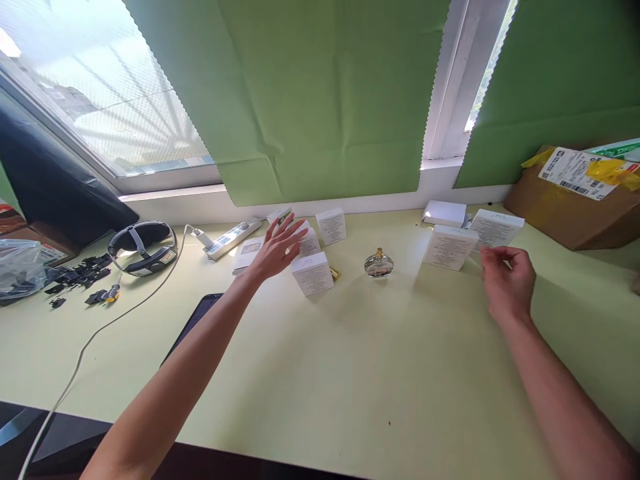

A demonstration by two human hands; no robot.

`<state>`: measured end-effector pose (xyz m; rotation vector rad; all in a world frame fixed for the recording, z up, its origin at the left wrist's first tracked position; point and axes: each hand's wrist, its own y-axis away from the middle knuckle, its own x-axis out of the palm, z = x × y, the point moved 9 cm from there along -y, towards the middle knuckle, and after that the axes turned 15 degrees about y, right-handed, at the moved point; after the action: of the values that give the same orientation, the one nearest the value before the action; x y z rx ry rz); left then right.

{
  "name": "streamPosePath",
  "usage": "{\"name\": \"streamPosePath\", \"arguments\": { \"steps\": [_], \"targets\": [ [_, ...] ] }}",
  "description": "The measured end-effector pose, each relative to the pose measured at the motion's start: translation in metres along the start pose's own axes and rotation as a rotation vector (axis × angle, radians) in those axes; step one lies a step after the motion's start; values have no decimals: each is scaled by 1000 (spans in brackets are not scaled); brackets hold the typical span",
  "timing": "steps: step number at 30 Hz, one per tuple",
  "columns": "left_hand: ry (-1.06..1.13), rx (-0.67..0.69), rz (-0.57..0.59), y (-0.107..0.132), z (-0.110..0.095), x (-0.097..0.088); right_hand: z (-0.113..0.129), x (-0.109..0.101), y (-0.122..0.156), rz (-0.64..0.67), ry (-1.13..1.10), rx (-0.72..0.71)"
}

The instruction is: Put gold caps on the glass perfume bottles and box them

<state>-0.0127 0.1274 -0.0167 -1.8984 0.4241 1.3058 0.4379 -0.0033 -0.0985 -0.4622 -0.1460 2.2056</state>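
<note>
My left hand (pixel 280 250) is open with fingers spread, over a cluster of small white boxes on the left. A white printed box (pixel 313 275) stands just right of it, and another white box (pixel 331 227) stands farther back. My right hand (pixel 509 280) has its fingers curled in at the lower edge of a white printed box (pixel 497 229); the fingertips are partly hidden. Left of that stands another white box (pixel 450 248), with a white box (pixel 445 213) lying behind. Between my hands a clear glass perfume bottle (pixel 379 265) with a gold top stands upright.
A small gold object (pixel 335 273) lies beside the left boxes. Leftward are a phone (pixel 193 325), a power strip (pixel 234 239), a white cable (pixel 145 303), a headset (pixel 143 248) and black parts (pixel 83 273). A cardboard box (pixel 570 207) sits at the back right.
</note>
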Motion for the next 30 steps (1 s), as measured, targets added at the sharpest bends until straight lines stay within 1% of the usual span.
{"name": "streamPosePath", "arguments": {
  "steps": [3,5,7,9,10,11,12,13,14,15,16,17,18,19,20,21,22,23,25,26,28,30],
  "targets": [
    [9,-8,-31,1,0,-5,5,-20,-5,-173,36,-89],
    [30,-3,-93,2,-3,-15,15,-37,-10,-281,64,-148],
    [57,-13,-213,5,-8,-34,32,-56,-21,-377,95,-203],
    [92,-46,-386,9,-15,-62,51,-73,-42,-410,154,-249],
    [113,-63,-482,12,-21,-78,61,-76,-56,-381,208,-272],
    [134,-73,-580,16,-29,-92,71,-72,-72,-292,368,-313],
    [160,-77,-668,19,-38,-105,74,-68,-88,-198,431,-322],
    [189,-69,-733,20,-50,-114,74,-64,-102,-122,471,-316],
    [221,-53,-774,21,-63,-118,68,-54,-114,-3,555,-302],
    [256,-33,-801,21,-76,-119,57,-39,-123,163,700,-278],
    [294,-15,-820,22,-91,-115,44,-27,-128,287,795,-262],
    [332,3,-837,24,-105,-108,33,-18,-131,359,820,-261],
    [371,26,-859,28,-118,-97,23,-12,-132,395,827,-259],
    [414,48,-854,32,-131,-83,14,-7,-133,407,813,-263],
    [452,74,-768,32,-144,-62,7,-5,-134,395,796,-267],
    [483,115,-655,31,-158,-39,1,-5,-135,376,785,-270],
    [517,147,-539,32,-169,-15,-3,-6,-136,352,776,-275],
    [540,158,-457,34,-176,5,-5,-9,-137,325,769,-280],
    [584,153,-315,38,-182,38,-5,-17,-141,276,758,-288],
    [607,143,-267,39,-182,49,-4,-22,-143,251,756,-289],
    [646,120,-193,39,-179,63,1,-35,-146,190,763,-282],
    [666,93,-141,39,-175,70,3,-48,-148,131,794,-265]
  ]
}}
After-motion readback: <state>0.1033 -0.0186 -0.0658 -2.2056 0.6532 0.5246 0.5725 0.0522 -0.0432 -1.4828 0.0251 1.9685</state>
